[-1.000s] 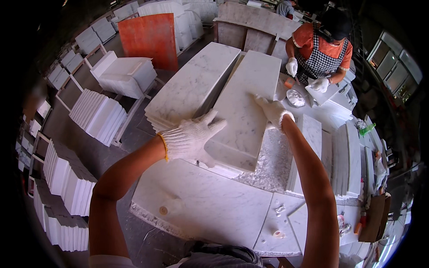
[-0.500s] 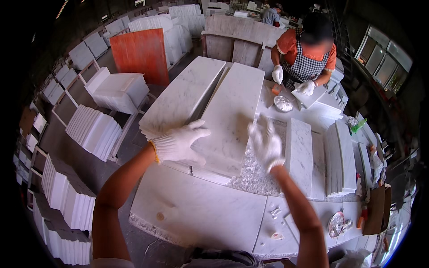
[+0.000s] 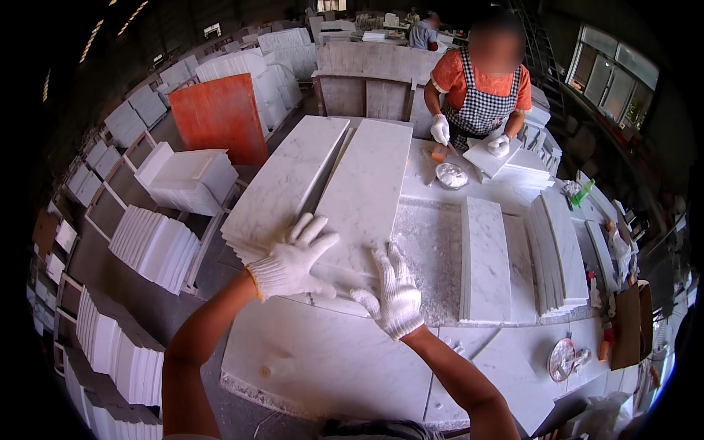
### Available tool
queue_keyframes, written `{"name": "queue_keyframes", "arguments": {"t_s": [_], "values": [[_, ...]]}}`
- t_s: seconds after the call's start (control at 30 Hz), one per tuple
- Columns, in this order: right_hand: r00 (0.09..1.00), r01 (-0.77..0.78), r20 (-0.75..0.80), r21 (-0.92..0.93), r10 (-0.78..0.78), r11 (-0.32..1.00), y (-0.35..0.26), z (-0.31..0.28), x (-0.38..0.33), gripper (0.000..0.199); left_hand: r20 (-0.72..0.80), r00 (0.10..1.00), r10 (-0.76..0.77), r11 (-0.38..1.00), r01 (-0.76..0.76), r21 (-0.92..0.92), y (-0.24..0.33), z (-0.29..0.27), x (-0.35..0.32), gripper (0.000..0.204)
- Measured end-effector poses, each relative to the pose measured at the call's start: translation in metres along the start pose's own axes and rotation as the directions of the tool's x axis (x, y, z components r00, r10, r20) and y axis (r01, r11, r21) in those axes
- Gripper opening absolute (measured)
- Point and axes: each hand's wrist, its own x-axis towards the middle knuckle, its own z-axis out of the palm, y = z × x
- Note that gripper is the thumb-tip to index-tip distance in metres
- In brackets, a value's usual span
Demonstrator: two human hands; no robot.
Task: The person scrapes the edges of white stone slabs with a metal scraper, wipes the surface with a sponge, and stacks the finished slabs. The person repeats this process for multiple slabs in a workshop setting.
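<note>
Two stacks of long white marble slabs with grey veins lie side by side on the work table. My left hand [image 3: 293, 258], in a white knit glove, rests with fingers spread across the near end of the left slab stack [image 3: 290, 169] and the gap beside it. My right hand [image 3: 394, 292], gloved likewise, lies at the near right corner of the right slab stack [image 3: 370, 176]. Its fingers are stretched out and the thumb stands apart. Neither hand is wrapped around anything. A wide marble slab [image 3: 330, 359] forms the table's near part.
Right of my hands are a dusty grey patch [image 3: 433, 257], an upright-looking marble piece [image 3: 484, 257] and more stacked slabs [image 3: 561, 249]. Across the table a co-worker [image 3: 484, 88] handles a small slab beside a bowl [image 3: 451, 176]. Slab racks [image 3: 154, 246] stand at left.
My right hand has come down and nearer, from blurred motion above the slab's right edge onto its near corner. My left hand stays on the slabs. The view has tilted up slightly.
</note>
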Motion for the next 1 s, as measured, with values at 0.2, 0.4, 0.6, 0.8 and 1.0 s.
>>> {"name": "queue_keyframes", "arguments": {"t_s": [0.2,0.4,0.6,0.8,1.0], "values": [[0.995,-0.027,0.098,0.228,0.004,0.973,0.021,-0.027,0.018,0.067,-0.143,0.958,0.248,0.959,-0.221,0.179,0.010,0.001,0.006,0.097],[0.888,-0.459,0.271,0.531,0.371,0.712,0.071,-0.025,0.088,0.068,-0.144,0.896,0.419,0.859,-0.340,0.384,-0.006,0.009,0.011,0.085],[0.840,-0.517,0.263,0.652,0.474,0.554,0.170,0.004,0.181,0.069,-0.193,0.853,0.486,0.859,-0.425,0.286,-0.010,0.019,0.023,0.075],[0.828,-0.468,0.227,0.783,0.512,0.410,0.223,0.035,0.259,0.075,-0.173,0.862,0.477,0.879,-0.465,0.108,-0.006,0.000,0.029,0.063],[0.945,-0.326,-0.096,-0.232,0.312,0.916,0.252,0.048,0.321,0.081,-0.079,0.882,0.465,0.885,-0.465,0.022,-0.012,-0.005,0.037,0.059]]}}
